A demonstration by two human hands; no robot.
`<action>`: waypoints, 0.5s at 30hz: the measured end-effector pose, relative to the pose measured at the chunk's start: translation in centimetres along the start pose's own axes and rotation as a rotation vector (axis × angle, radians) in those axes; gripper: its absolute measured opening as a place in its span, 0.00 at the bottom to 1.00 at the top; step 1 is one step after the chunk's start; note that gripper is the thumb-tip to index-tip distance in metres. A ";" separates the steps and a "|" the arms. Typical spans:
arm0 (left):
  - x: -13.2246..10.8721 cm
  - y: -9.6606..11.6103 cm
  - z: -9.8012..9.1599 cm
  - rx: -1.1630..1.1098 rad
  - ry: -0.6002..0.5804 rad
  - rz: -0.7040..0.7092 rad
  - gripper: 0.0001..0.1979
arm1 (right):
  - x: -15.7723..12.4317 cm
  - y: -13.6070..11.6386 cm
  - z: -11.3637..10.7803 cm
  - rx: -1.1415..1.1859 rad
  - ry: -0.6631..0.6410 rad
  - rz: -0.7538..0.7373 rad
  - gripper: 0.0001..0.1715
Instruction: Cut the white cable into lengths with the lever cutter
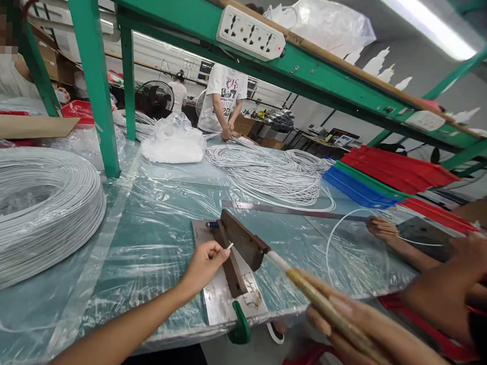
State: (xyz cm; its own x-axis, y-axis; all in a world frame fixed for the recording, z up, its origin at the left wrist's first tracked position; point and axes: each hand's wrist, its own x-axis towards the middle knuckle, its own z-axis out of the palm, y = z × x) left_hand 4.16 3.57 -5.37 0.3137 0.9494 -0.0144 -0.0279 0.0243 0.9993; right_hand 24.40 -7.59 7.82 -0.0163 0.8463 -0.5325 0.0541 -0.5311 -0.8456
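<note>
My left hand [204, 265] is closed, thumb and fingers pinching a short white piece of cable [230, 246] whose end sticks out over the cutter's lower bar. The lever cutter [243, 238] has a brown metal blade, raised at an angle above that bar, and a blue spring at its far end. It sits on a worn metal base plate [216, 304], held at the table edge by a green clamp [239, 325]. My right hand [342, 319] is wrapped round the cutter's long handle [323, 302], which is white near the blade and yellowish-brown further down.
A big coil of white cable [78, 219] lies left; looser coils [271, 175] and a plastic bag [173, 140] lie behind. Red, green and blue trays [363, 184] stand right, near a co-worker's hand [381, 228] on a cable. A green frame [110, 119] rises from the plastic-covered table [153, 243].
</note>
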 end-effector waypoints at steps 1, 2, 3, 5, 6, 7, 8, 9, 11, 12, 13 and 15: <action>-0.3 0.2 -0.2 -0.029 -0.024 -0.008 0.25 | 0.1 -1.8 0.1 0.025 -0.006 -0.023 0.36; -0.6 0.5 -0.3 -0.053 -0.043 -0.018 0.27 | 0.3 -3.6 0.2 0.046 -0.004 -0.055 0.35; -0.9 0.7 -0.3 -0.070 -0.061 -0.028 0.29 | 0.7 -5.4 0.5 0.063 0.004 -0.088 0.31; -1.5 1.1 -0.3 -0.107 -0.090 -0.058 0.31 | 1.9 -8.7 1.0 0.107 0.029 -0.146 0.30; -1.8 1.3 -0.2 -0.129 -0.103 -0.079 0.32 | 2.8 -10.2 1.3 0.130 0.037 -0.175 0.34; -2.1 1.5 0.0 -0.151 -0.114 -0.105 0.32 | 3.8 -11.6 1.5 0.143 0.027 -0.199 0.37; -2.5 1.7 0.1 -0.172 -0.120 -0.131 0.33 | 5.0 -12.8 1.8 0.146 0.009 -0.232 0.40; -2.8 2.0 0.3 -0.190 -0.119 -0.157 0.33 | 6.4 -13.9 2.1 0.142 -0.004 -0.283 0.41; -3.5 2.4 0.5 -0.215 -0.105 -0.195 0.34 | 9.5 -15.8 2.8 0.115 -0.024 -0.393 0.41; -3.8 2.6 0.6 -0.228 -0.089 -0.208 0.34 | 11.2 -16.5 3.2 0.100 -0.025 -0.440 0.41; -4.1 2.8 0.6 -0.245 -0.070 -0.219 0.34 | 12.9 -17.1 3.6 0.089 -0.019 -0.481 0.40; -4.7 3.0 0.6 -0.276 -0.032 -0.227 0.34 | 16.3 -17.9 4.5 0.072 0.005 -0.533 0.40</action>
State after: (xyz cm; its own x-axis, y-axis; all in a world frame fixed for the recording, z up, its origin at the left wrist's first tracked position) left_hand 3.20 -1.04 -2.29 0.3705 0.9000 -0.2295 -0.2080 0.3212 0.9239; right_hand 18.65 15.49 14.17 -0.0180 0.9994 -0.0287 -0.0290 -0.0292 -0.9992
